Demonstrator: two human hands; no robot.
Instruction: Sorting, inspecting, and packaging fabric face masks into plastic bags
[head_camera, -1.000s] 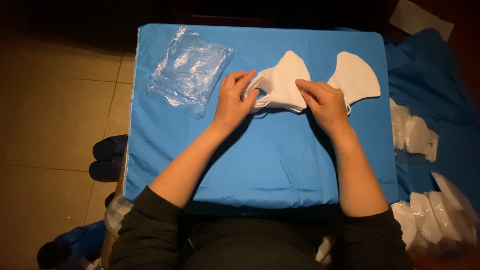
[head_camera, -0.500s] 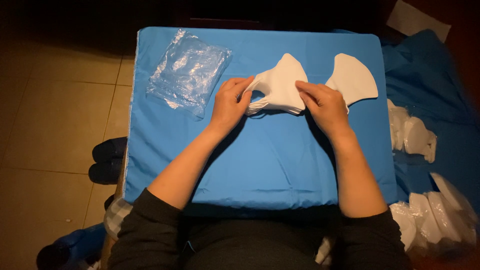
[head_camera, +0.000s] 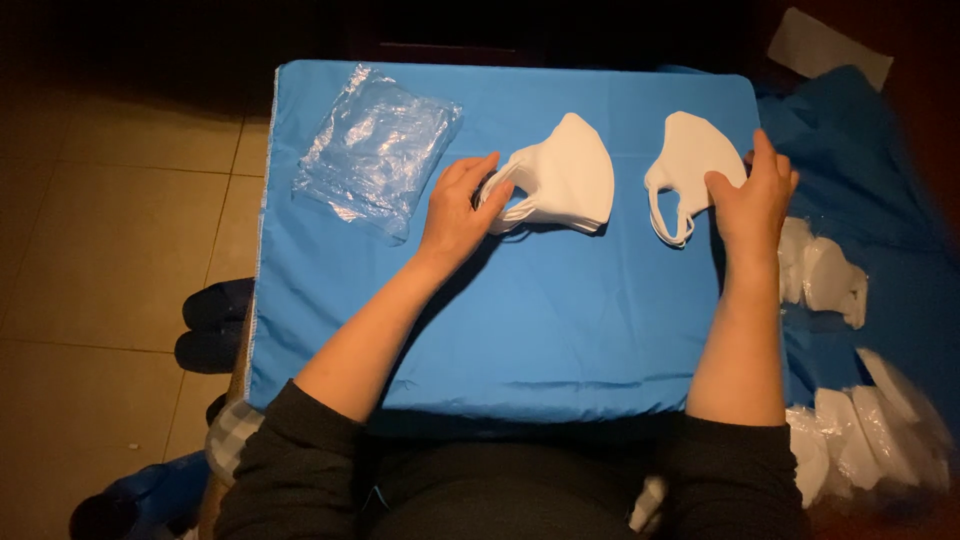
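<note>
A big blue cloth (head_camera: 520, 320) is spread flat over the table. It looks smooth and thin, with a stitched edge on the left side.

On the far left of the cloth, a pile of clear plastic bags (head_camera: 378, 150) is seen. The bags are shiny and crinkly, and they look slippery.

Near the middle, a stack of white masks (head_camera: 560, 180) is laid flat. The masks are folded into a rounded, pointed shape, like a shell. They are probably very light and soft, and the stack could be knocked askew easily. It is best taken by the flat folded body or by the thin ear loops at its left end. The left hand (head_camera: 460, 215) is rested at those loops, with the fingers bent loosely and the thumb touching the stack's edge. The stack is touched, not squeezed tight.

To the right, a single white mask (head_camera: 690, 160) is laid apart from the stack. Its ear loop hangs toward the near side. The right hand (head_camera: 752, 205) is set on its right edge, with fingers held together and pressed down flat. It cannot be told if the mask is pinched underneath.

More white masks in wrappers (head_camera: 825, 275) are piled at the right, off the table.
</note>
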